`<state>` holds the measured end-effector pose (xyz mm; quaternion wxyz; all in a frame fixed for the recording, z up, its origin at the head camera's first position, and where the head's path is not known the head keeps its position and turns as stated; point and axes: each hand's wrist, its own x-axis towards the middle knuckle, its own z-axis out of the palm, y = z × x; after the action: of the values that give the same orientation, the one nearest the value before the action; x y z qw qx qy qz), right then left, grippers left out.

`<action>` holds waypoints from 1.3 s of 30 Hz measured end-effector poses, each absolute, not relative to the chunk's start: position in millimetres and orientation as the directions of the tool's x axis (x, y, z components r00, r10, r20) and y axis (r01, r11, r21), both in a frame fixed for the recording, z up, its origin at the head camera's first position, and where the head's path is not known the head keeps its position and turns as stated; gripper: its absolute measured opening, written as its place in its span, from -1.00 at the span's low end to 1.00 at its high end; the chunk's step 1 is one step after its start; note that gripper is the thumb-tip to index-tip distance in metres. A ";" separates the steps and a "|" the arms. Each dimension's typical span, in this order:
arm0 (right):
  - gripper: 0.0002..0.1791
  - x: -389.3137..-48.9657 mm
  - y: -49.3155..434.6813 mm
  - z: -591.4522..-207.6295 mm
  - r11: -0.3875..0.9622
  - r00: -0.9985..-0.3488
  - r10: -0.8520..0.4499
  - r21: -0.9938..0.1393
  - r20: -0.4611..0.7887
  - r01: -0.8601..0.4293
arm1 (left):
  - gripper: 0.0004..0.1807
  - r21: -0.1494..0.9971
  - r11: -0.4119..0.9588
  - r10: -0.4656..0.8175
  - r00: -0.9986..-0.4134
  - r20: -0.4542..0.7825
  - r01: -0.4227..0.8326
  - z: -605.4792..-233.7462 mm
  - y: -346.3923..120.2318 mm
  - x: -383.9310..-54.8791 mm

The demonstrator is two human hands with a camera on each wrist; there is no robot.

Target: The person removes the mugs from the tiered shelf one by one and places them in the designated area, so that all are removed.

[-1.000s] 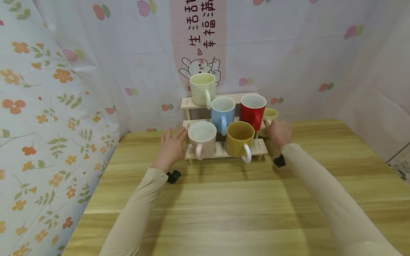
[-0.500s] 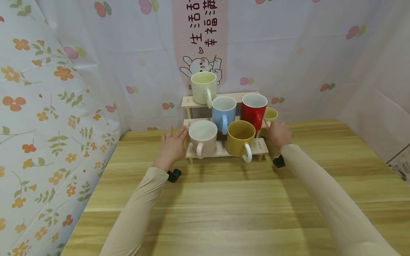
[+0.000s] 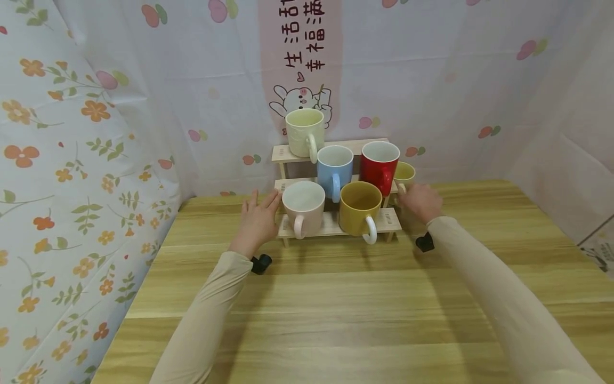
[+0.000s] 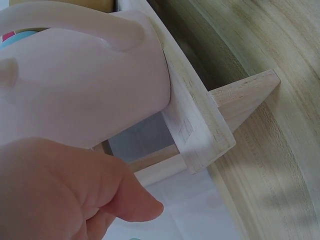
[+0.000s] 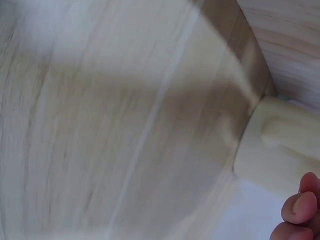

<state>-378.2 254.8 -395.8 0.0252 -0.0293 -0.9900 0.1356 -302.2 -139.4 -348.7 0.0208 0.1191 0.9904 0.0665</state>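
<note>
In the head view my left hand (image 3: 256,221) lies at the left end of a small three-step wooden rack (image 3: 331,226), fingers spread, beside a pale pink mug (image 3: 307,210) on the lowest step. The left wrist view shows the thumb (image 4: 137,202) close to the step's end. My right hand (image 3: 422,202) is just right of a pale yellow mug (image 3: 404,172) that stands on the table at the rack's right end. In the right wrist view its fingertips (image 5: 302,206) are beside that mug (image 5: 260,150), off the handle.
A mustard mug (image 3: 357,213) with a white handle shares the lowest step. Blue (image 3: 333,170) and red (image 3: 371,173) mugs stand on the middle step, a cream mug (image 3: 304,133) on top. A patterned cloth (image 3: 201,106) hangs behind the wooden table (image 3: 355,320).
My right hand has drawn slightly right, away from the pale yellow mug's handle, which shows more now. The left hand and the mugs have stayed in place.
</note>
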 end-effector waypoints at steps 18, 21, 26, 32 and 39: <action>-0.47 -371.0 254.2 -321.7 0.964 -0.981 0.017 -0.263 0.192 -0.035 | -0.20 0.155 0.959 0.241 -0.970 -0.018 0.236 -348.7 -138.0 -300.4; -0.47 -369.5 252.5 -308.9 0.968 -0.976 0.025 -0.248 0.215 -0.030 | -0.20 0.157 0.959 0.241 -0.970 -0.019 0.236 -349.0 -138.2 -301.0; -0.46 -368.7 243.3 -288.6 0.968 -0.973 0.037 -0.248 0.229 -0.022 | -0.20 0.148 0.962 0.236 -0.971 -0.020 0.231 -349.2 -140.0 -302.7; -0.51 -370.8 229.6 -271.6 0.969 -0.974 0.026 -0.246 0.225 -0.031 | -0.19 0.142 0.962 0.240 -0.971 -0.019 0.235 -349.0 -140.0 -303.8; -0.50 -372.2 211.2 -254.1 0.965 -0.956 -0.001 -0.251 0.293 -0.078 | -0.18 0.149 0.960 0.244 -0.970 -0.022 0.238 -349.2 -139.7 -301.8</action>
<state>-372.2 211.2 -254.1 0.1468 0.0199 -0.9802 0.1311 -301.8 -139.7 -349.2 0.0202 0.1215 0.9897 0.0726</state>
